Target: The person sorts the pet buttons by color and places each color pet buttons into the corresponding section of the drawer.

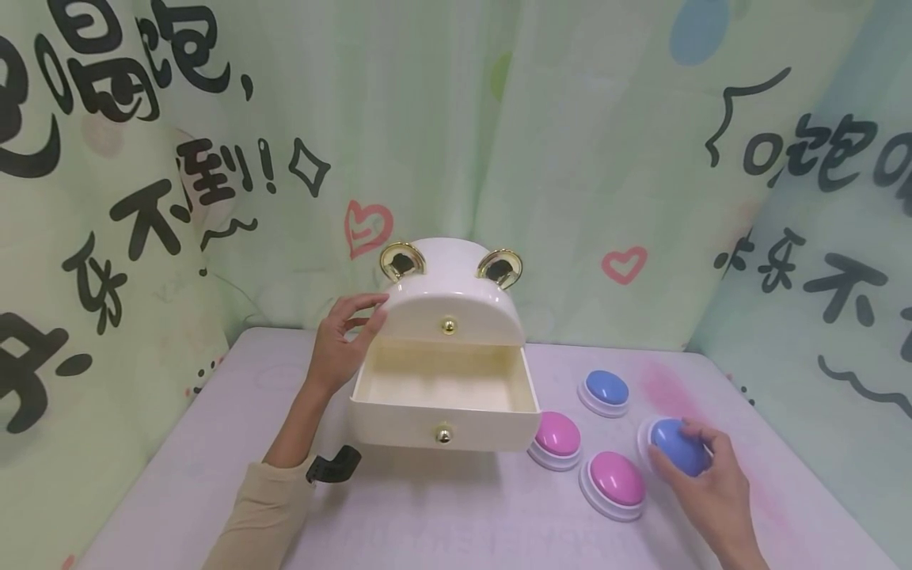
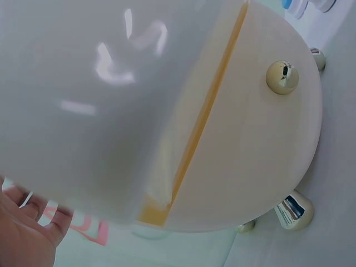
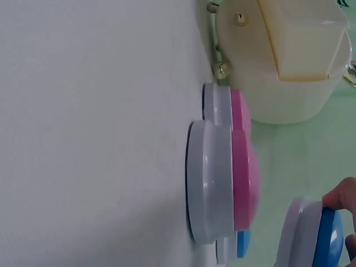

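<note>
A glossy white frog-shaped drawer box (image 1: 456,273) with gold-rimmed eyes stands near the back of the table. Its drawer (image 1: 406,426) is pulled out, and the inside is bare. My left hand (image 1: 338,348) touches the box's upper left side with its fingertips, fingers loosely bent. In my right hand (image 1: 721,492) is a blue dome button (image 1: 677,447) with a white base, pinched between thumb and fingers. The right wrist view shows this blue button (image 3: 328,239) tilted and raised off the table.
Two pink buttons (image 1: 617,479) sit on the table to the right of the drawer. Another blue button (image 1: 607,388) lies behind them. The pale tabletop (image 1: 427,514) ends at curtains (image 1: 584,158) with black lettering. A black strap (image 1: 333,465) is on the left wrist.
</note>
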